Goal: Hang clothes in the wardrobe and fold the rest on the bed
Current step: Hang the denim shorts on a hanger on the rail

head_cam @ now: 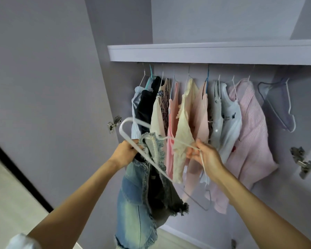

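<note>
A frayed, washed blue denim garment (138, 191) hangs from a white hanger (123, 128) in front of the open wardrobe. My left hand (126, 153) grips the denim's top edge together with one arm of the hanger. My right hand (204, 155) pinches the hanger's thin wire near its other end. The hanger is tilted, its left bend raised. Behind it, several garments hang from a rail hidden under the shelf: a dark top (145, 105), a cream top (184, 130), a white one (230, 119) and a pink shirt (253, 133).
A lilac shelf (205, 53) runs above the hanging clothes. An empty lilac hanger (280, 105) hangs at the right end. The wardrobe door (43, 87) stands open on the left, with metal hinges (113, 124) on it. Pale floor lies at lower left.
</note>
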Demonstrator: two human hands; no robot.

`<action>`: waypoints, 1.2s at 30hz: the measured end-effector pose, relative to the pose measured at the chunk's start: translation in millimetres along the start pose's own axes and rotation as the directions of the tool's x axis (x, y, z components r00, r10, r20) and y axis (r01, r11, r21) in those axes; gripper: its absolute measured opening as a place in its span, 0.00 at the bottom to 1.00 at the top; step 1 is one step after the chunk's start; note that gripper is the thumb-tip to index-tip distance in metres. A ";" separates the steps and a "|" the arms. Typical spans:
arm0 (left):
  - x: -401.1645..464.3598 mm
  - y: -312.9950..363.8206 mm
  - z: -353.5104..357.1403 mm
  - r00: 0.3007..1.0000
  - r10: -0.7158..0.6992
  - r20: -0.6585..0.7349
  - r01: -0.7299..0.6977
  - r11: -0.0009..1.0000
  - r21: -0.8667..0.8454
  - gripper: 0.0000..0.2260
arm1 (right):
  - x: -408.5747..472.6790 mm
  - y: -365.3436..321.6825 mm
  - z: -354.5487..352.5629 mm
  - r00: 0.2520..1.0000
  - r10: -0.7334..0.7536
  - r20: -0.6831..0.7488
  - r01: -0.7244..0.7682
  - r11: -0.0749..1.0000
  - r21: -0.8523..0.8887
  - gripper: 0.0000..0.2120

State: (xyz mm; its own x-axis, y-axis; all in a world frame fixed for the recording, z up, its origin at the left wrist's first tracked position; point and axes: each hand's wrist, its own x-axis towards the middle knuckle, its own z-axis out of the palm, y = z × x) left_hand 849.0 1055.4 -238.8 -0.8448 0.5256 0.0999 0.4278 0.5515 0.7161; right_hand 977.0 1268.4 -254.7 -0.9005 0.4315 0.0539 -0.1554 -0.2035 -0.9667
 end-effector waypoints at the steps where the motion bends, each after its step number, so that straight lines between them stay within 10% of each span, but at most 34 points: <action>1: 0.5 2.4 1.0 0.999 0.034 0.011 -0.035 0.999 0.021 0.08 | -1.0 0.3 6.1 0.997 0.002 0.079 0.001 0.999 -0.038 0.18; 13: -9.0 18.7 4.7 0.980 0.178 0.083 -0.170 0.980 -0.103 0.05 | 13.3 -3.4 40.4 0.978 -0.063 0.199 0.121 0.949 -0.291 0.19; 20: -15.8 -29.6 -44.9 0.928 -0.311 -0.206 0.274 0.943 -0.189 0.08 | 35.4 -18.1 2.1 0.981 -0.181 -0.067 0.148 0.929 -0.339 0.25; 26: -20.8 -34.4 -74.1 0.831 -0.344 -0.437 0.324 0.938 -0.122 0.10 | 39.8 -27.6 -11.8 0.964 -0.191 0.183 0.259 0.542 -0.799 0.21; 31: -23.3 -9.2 -75.3 0.893 -0.293 -0.342 0.336 0.939 0.074 0.07 | 30.8 -22.3 6.0 0.978 -0.144 0.154 0.210 0.615 -0.760 0.20; 36: -23.2 16.8 -59.8 0.919 -0.242 -0.310 0.269 0.962 0.047 0.08 | 19.1 -11.0 33.8 0.972 -0.036 0.232 0.225 0.430 -0.874 0.19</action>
State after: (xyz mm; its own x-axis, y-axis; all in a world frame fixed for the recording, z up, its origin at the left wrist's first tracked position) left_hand 856.5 1013.8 -187.8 -0.9798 0.1490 0.1333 0.1998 0.7023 0.6833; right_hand 947.8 1249.2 -234.6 -0.9641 0.2224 0.1450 0.0857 0.7777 -0.6228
